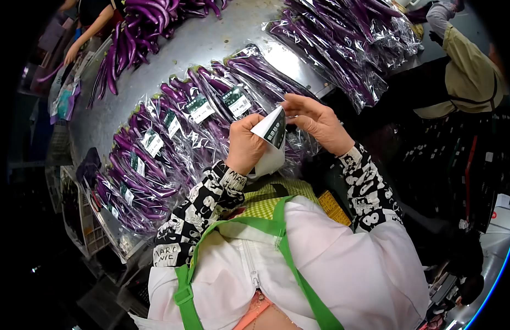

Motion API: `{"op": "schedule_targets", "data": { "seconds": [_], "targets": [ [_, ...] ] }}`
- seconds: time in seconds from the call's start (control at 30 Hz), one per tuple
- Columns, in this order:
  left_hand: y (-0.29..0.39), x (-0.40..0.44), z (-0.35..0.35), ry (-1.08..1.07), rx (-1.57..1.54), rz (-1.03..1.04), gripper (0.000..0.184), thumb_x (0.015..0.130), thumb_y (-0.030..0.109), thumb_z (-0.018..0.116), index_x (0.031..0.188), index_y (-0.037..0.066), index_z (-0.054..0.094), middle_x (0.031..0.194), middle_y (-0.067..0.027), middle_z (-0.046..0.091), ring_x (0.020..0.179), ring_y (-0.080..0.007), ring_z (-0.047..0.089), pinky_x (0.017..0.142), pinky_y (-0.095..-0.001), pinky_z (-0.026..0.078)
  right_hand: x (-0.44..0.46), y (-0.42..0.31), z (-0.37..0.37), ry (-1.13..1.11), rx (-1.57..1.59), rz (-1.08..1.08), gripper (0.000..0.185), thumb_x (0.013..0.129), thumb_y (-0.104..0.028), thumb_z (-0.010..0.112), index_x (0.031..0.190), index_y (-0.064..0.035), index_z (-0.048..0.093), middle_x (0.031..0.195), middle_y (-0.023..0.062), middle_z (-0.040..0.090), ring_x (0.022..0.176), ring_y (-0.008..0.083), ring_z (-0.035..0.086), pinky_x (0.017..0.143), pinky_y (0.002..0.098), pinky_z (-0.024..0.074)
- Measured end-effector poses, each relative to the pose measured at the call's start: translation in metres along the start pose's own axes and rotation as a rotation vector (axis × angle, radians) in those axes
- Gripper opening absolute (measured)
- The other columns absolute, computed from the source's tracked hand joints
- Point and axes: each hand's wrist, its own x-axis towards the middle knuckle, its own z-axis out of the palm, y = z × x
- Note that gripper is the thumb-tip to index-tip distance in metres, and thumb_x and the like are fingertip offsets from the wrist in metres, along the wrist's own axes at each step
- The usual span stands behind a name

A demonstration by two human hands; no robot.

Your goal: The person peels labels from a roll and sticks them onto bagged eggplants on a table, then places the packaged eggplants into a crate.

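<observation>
My left hand (pixel 247 144) is closed on a folded white strip of labels (pixel 269 160). A dark green printed label (pixel 275 131) faces up at its top. My right hand (pixel 321 122) has its fingers curled, with thumb and fingertips at the label's upper right edge; the exact contact is partly hidden. Just beyond my hands lies a row of clear plastic bags of long purple eggplants (pixel 197 118). Several of these bags bear green and white labels (pixel 237 101). The nearest bag (pixel 266 71), at the row's right end, shows no label on its visible side.
Loose eggplants (pixel 147 22) are heaped at the table's far side. More bagged eggplants (pixel 337 47) lie at the upper right. The metal table (pixel 205 41) carries them. One person's arm (pixel 92 36) is at upper left; another person in a tan garment (pixel 472 69) is at right.
</observation>
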Motion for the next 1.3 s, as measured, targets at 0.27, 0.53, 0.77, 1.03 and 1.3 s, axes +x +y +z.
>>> {"op": "schedule_targets", "data": {
  "seconds": [0.27,0.53,0.77,1.03,1.3],
  "targets": [
    [0.005,0.005,-0.009,0.052,0.333,0.369,0.006,0.080,0.005,0.070,0.084,0.002,0.066,0.073,-0.0038,0.065,0.066,-0.0097,0.060,0.058,-0.0230,0.047,0.005,0.000,0.017,0.026,0.263,0.045,0.027,0.086,-0.008,0.066,0.111,0.0015,0.061,0.098,0.0054,0.065,0.091,0.0110,0.061,0.083,0.0231,0.0489],
    [-0.016,0.003,-0.008,-0.018,0.155,0.260,0.009,0.082,0.007,0.069,0.089,0.002,0.069,0.076,-0.0060,0.068,0.068,-0.0092,0.063,0.061,-0.0224,0.050,0.005,0.002,0.015,-0.045,0.194,0.085,0.021,0.087,-0.008,0.064,0.107,0.0008,0.063,0.096,0.0037,0.065,0.088,0.0079,0.060,0.079,0.0213,0.0487],
    [-0.030,-0.002,-0.001,-0.045,0.421,0.063,0.010,0.083,0.011,0.065,0.089,0.005,0.071,0.071,-0.0095,0.068,0.064,-0.0143,0.065,0.060,-0.0275,0.050,0.012,0.018,0.006,-0.053,0.171,0.115,0.010,0.088,-0.003,0.062,0.096,0.0017,0.061,0.087,-0.0016,0.058,0.082,0.0058,0.054,0.076,0.0197,0.0441],
    [-0.011,-0.020,-0.015,-0.499,1.321,-0.096,0.017,0.078,0.024,0.064,0.071,0.009,0.070,0.066,-0.0116,0.065,0.062,-0.0313,0.065,0.057,-0.0395,0.049,0.109,0.044,-0.044,0.021,0.182,0.325,0.021,0.089,-0.016,0.062,0.099,0.0024,0.065,0.087,0.0023,0.064,0.076,0.0067,0.054,0.068,0.0208,0.0428],
    [0.021,-0.021,-0.016,-0.145,0.878,0.482,0.008,0.061,0.007,0.065,0.068,0.011,0.063,0.062,-0.0060,0.056,0.059,-0.0271,0.057,0.054,-0.0387,0.043,0.176,0.142,-0.042,0.214,-0.909,0.166,0.059,0.073,-0.045,0.072,0.126,-0.0272,0.055,0.121,0.0144,0.052,0.118,0.0312,0.045,0.097,0.0470,0.0375]
  ]
}}
